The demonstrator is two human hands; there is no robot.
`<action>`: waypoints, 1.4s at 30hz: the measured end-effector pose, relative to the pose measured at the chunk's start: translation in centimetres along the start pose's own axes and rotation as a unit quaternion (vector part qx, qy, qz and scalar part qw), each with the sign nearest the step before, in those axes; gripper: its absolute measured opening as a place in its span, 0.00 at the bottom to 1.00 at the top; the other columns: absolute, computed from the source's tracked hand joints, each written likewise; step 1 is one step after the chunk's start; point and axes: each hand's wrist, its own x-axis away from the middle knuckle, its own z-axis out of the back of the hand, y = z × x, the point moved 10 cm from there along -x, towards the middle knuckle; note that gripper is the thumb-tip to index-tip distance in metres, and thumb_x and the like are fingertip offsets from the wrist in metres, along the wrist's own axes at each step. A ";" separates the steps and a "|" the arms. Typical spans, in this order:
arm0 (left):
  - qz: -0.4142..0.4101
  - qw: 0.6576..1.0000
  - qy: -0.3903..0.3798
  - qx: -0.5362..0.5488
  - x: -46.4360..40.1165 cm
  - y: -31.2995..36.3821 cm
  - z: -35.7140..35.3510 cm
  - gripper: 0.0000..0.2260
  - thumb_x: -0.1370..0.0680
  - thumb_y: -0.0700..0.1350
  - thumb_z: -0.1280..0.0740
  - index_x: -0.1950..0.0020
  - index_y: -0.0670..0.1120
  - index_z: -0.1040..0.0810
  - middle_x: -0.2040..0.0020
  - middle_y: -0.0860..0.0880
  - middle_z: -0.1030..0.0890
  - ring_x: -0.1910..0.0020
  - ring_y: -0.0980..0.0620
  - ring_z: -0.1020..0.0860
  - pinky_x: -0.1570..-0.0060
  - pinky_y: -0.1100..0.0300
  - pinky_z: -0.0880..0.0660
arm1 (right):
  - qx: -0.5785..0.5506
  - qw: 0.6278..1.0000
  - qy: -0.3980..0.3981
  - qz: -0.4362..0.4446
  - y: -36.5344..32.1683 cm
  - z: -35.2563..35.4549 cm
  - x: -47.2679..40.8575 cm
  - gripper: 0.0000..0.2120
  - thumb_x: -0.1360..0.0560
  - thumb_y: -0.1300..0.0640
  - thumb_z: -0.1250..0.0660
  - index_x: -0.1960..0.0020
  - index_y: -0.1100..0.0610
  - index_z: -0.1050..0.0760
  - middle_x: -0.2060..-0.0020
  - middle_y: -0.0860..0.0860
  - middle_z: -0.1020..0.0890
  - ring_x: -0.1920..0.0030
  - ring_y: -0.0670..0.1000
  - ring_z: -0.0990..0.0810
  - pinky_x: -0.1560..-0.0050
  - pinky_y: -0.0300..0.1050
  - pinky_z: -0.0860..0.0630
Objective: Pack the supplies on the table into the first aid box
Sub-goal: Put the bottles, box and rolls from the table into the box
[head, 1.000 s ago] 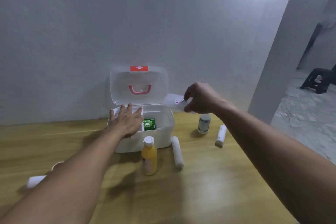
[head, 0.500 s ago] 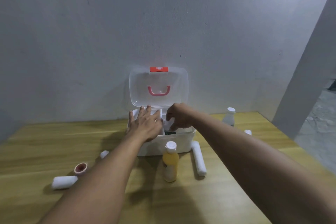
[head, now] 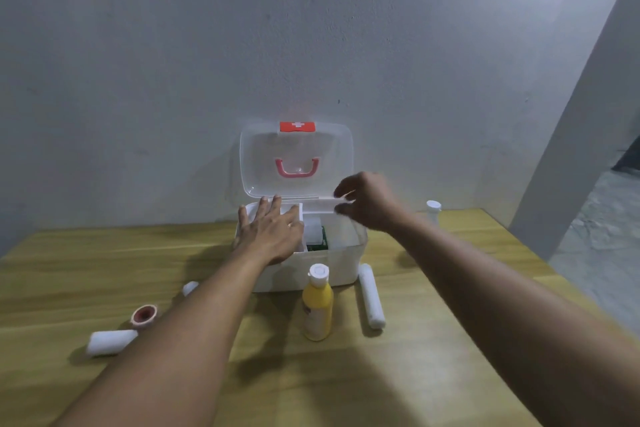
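first aid box (head: pixel 311 267) at the back of the wooden table (head: pixel 104 253), its clear lid (head: pixel 298 159) propped upright against the wall so the interior stays reachable. left hand (head: pixel 272 234) lies flat across the box's left side, fingers extended and slightly spread, gripping nothing; it probably steadies the box. right hand (head: pixel 369 201) hovers above the right half, thumb and fingers apart and curled, with nothing visibly held. inside, a green packet (head: pixel 317 243) lies beside a pale item that is too blurred to identify. unpacked supplies: yellow bottle (head: pixel 317 305) standing just in front of the box, a gauze roll (head: pixel 371 300) beside it, a second gauze roll (head: pixel 110 341) and a tape ring (head: pixel 144 315) at left, a white bottle (head: pixel 433 211) at far right. the yellow bottle stands in the near approach path and could be tipped by a forearm.
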 end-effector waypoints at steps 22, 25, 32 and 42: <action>0.009 1.000 -0.017 0.008 0.2 -0.2 0.1 0.24 0.19 0.55 0.56 0.22 0.57 0.48 0.20 0.48 0.54 0.21 0.47 0.57 0.27 0.40 0.62 | 0.034 0.990 0.139 0.016 -1.7 10.8 3.6 0.11 0.30 0.62 0.25 0.48 0.62 0.20 0.53 0.59 0.15 0.57 0.54 0.19 0.59 0.42 0.26; 0.005 1.000 -0.015 0.012 0.2 -0.1 0.2 0.24 0.19 0.53 0.57 0.22 0.57 0.48 0.20 0.47 0.54 0.21 0.46 0.57 0.27 0.39 0.62 | -0.015 0.995 0.092 0.031 -4.4 8.0 3.6 0.13 0.31 0.62 0.24 0.48 0.62 0.19 0.51 0.58 0.15 0.58 0.52 0.19 0.57 0.43 0.20; 0.005 1.000 0.000 0.001 0.3 0.0 0.3 0.23 0.18 0.52 0.59 0.22 0.55 0.48 0.20 0.46 0.54 0.21 0.45 0.56 0.26 0.39 0.61 | -0.037 0.998 -0.010 0.039 -5.3 -0.6 3.7 0.11 0.29 0.62 0.26 0.48 0.61 0.22 0.51 0.57 0.17 0.56 0.51 0.18 0.54 0.38 0.21; 0.004 1.000 -0.002 -0.009 0.3 0.0 0.2 0.23 0.18 0.52 0.58 0.22 0.55 0.48 0.20 0.46 0.54 0.21 0.44 0.57 0.26 0.39 0.61 | -0.059 0.997 -0.032 0.036 -5.0 -0.1 4.1 0.17 0.31 0.60 0.24 0.43 0.61 0.21 0.48 0.56 0.16 0.52 0.51 0.17 0.49 0.40 0.21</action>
